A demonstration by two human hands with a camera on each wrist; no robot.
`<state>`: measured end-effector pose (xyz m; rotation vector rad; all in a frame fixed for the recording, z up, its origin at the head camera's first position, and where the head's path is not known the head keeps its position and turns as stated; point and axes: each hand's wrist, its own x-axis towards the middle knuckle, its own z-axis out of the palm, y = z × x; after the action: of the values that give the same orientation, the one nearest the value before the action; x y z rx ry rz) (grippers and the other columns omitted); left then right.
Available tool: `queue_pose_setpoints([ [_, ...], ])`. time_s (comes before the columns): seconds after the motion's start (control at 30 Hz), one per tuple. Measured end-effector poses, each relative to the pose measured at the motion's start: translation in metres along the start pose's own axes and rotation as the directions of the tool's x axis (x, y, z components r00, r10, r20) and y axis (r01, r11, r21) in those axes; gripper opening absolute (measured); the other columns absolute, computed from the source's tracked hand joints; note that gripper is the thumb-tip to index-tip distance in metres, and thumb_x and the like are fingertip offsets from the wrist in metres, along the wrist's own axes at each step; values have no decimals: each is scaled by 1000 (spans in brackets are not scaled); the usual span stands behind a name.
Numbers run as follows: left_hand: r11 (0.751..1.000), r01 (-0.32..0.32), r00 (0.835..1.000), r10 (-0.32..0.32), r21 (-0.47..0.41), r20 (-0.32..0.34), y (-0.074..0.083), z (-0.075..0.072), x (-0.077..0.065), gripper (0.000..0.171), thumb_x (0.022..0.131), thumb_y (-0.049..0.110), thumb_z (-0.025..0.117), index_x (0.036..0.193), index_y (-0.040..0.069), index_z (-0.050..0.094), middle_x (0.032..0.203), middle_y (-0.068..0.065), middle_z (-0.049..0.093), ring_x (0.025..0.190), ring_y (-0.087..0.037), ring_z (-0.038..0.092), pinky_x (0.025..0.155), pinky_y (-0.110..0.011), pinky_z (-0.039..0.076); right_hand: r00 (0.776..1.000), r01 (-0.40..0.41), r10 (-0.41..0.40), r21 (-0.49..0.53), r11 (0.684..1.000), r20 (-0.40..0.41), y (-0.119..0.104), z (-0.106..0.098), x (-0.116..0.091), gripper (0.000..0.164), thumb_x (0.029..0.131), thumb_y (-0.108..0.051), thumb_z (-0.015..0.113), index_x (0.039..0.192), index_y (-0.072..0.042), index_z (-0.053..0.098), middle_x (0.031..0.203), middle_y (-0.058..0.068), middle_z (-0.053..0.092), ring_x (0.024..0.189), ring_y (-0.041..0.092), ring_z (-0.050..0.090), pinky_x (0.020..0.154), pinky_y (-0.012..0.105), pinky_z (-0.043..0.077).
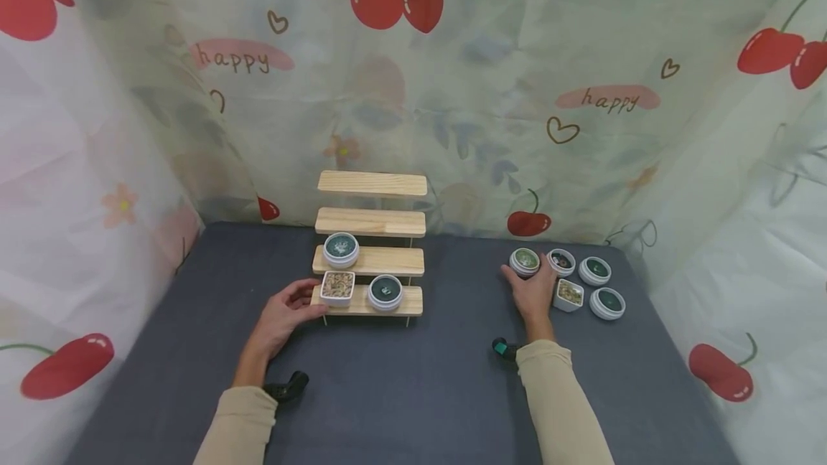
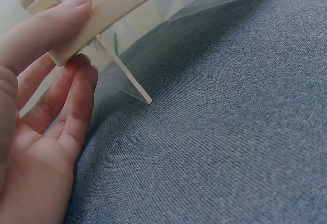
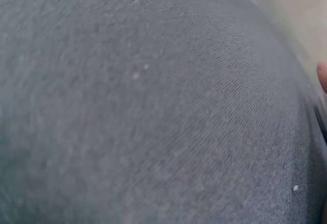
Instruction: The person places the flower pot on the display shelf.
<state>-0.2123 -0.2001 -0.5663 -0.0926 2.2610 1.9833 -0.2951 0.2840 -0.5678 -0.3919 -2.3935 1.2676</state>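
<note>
A tiered wooden stand (image 1: 368, 261) rises at the left of the table. My left hand (image 1: 282, 318) pinches the left end of its lowest step (image 2: 115, 15), thumb above and fingertips beneath. On that step sit a square white pot of speckled bits (image 1: 338, 288) and a round dark-green-topped jar (image 1: 385, 293). Another round jar (image 1: 340, 250) stands one step up. At the right, my right hand (image 1: 535, 298) holds a round white jar with a light green top (image 1: 525, 260) between thumb and fingers. Only a sliver of a fingertip (image 3: 322, 76) shows in the right wrist view.
Beside the right hand stand a round jar with a dark patterned top (image 1: 561, 262), a square pot (image 1: 568, 295) and two green-topped jars (image 1: 595, 271). A cherry-printed curtain (image 1: 465, 106) encloses the dark cloth-covered table (image 1: 400, 393) at back and sides.
</note>
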Motion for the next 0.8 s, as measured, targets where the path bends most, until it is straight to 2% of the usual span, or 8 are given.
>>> queue_pose_setpoints([
  [0.13, 1000, 9, 1000, -9, -1, 10, 0, 1, 0, 74, 81, 25, 88, 145, 10, 52, 135, -14, 58, 107, -8, 62, 86, -18, 53, 1000, 13, -12, 12, 1000, -27, 5, -1, 2, 79, 91, -24, 77, 149, 11, 37, 149, 36, 41, 143, 47, 37, 123, 54, 26],
  [0.23, 1000, 10, 1000, -10, -3, 6, 1, 1, 0, 74, 81, 25, 88, 144, 10, 53, 134, -14, 58, 107, -8, 62, 86, -18, 54, 1000, 11, -11, 10, 1000, -15, 7, -1, 3, 73, 95, -22, 72, 149, 10, 37, 148, 35, 43, 143, 47, 38, 122, 53, 26],
  [0.43, 1000, 5, 1000, -5, 3, -11, 1, -2, -1, 75, 80, 24, 89, 144, 10, 53, 134, -15, 58, 106, -9, 62, 85, -18, 54, 999, 6, -5, -32, 999, 39, 6, 1, 4, 69, 99, -25, 68, 151, 7, 36, 150, 33, 42, 145, 45, 37, 123, 53, 25],
  [0.53, 1000, 3, 1000, -3, 1, -4, 1, -2, 0, 75, 80, 24, 89, 144, 10, 53, 135, -15, 58, 106, -8, 62, 86, -18, 54, 999, -14, 15, -42, 999, 40, 5, 1, 5, 69, 99, -25, 67, 152, 7, 36, 151, 32, 41, 145, 45, 36, 124, 53, 24],
  [0.8, 1000, -27, 1000, 27, -7, -1, -2, 0, 2, 74, 80, 23, 89, 143, 8, 54, 134, -16, 59, 105, -7, 63, 85, -18, 54, 999, -2, -1, 51, 999, 47, 3, -3, 8, 67, 97, -23, 71, 147, 9, 41, 144, 32, 46, 139, 44, 43, 120, 52, 31],
])
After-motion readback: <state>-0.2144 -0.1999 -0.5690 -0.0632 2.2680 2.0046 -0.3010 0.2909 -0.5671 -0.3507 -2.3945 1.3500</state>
